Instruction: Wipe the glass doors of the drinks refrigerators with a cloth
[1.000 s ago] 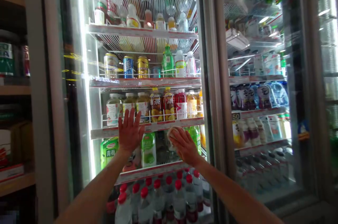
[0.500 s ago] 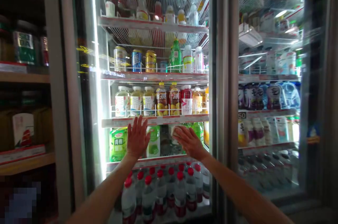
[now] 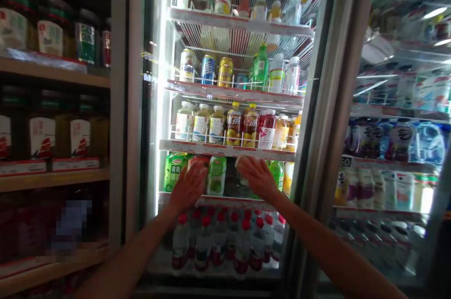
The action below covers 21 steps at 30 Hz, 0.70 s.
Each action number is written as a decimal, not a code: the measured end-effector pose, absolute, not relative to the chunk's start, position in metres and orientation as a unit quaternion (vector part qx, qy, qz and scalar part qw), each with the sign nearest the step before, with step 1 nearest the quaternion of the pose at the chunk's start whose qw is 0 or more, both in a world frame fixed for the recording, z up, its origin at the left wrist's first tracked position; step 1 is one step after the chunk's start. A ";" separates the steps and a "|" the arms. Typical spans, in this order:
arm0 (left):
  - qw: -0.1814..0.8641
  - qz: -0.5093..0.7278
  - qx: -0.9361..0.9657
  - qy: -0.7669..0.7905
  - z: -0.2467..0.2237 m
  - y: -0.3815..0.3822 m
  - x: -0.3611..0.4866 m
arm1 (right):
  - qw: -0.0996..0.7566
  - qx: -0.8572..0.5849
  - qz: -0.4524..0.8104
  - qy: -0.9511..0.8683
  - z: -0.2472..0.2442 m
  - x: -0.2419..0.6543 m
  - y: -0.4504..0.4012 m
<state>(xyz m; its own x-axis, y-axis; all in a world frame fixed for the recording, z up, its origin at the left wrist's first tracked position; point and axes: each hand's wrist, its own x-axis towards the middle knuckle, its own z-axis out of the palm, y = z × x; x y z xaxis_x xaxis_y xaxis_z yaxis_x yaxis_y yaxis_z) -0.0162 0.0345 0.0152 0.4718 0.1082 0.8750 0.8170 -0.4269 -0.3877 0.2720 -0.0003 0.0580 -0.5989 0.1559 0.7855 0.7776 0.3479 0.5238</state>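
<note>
My left hand (image 3: 192, 185) is held up in front of the glass fridge door, fingers stretched out, with nothing in it. Behind it are a green carton (image 3: 174, 172) and a pale green bottle (image 3: 216, 176); whether the palm touches the glass I cannot tell. Further right, my right hand (image 3: 260, 177) is closed on a pale cloth (image 3: 240, 163), at the height of the same drink shelf. Motion blurs this hand a little, and its fingers cover part of the cloth. Reflections and light streaks lie across the glass.
A metal door frame (image 3: 333, 101) stands right of my hands, with another drinks fridge beyond. Red-capped bottles (image 3: 243, 242) fill the bottom shelf. On the left, wooden shelves (image 3: 56, 179) hold several jars. A bright light strip (image 3: 162, 87) runs down the fridge's left side.
The view has turned left, showing more of the wooden shelves. My left hand has dropped below the shelf's label strip and its fingers are less spread. The right hand still holds the cloth.
</note>
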 end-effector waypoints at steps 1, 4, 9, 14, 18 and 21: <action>0.436 -0.402 -0.740 -0.316 0.012 0.033 -0.018 | 0.362 -0.338 -0.473 -0.728 0.071 0.268 0.003; 0.432 -0.383 -0.745 -0.333 0.010 0.029 -0.022 | 0.392 -0.356 -0.462 -0.712 0.087 0.248 0.010; 0.414 -0.381 -0.738 -0.371 0.015 0.024 -0.037 | 0.230 -0.189 -0.488 -0.820 0.054 0.226 0.008; 0.414 -0.405 -0.697 -0.423 0.016 0.026 -0.054 | 0.316 -0.270 -0.501 -0.759 0.086 0.213 0.017; 0.400 -0.406 -0.665 -0.483 0.015 0.023 -0.061 | 0.298 -0.243 -0.498 -0.777 0.064 0.196 0.016; 0.393 -0.387 -0.666 -0.502 0.016 0.019 -0.066 | 0.203 -0.132 -0.506 -0.828 0.041 0.190 0.012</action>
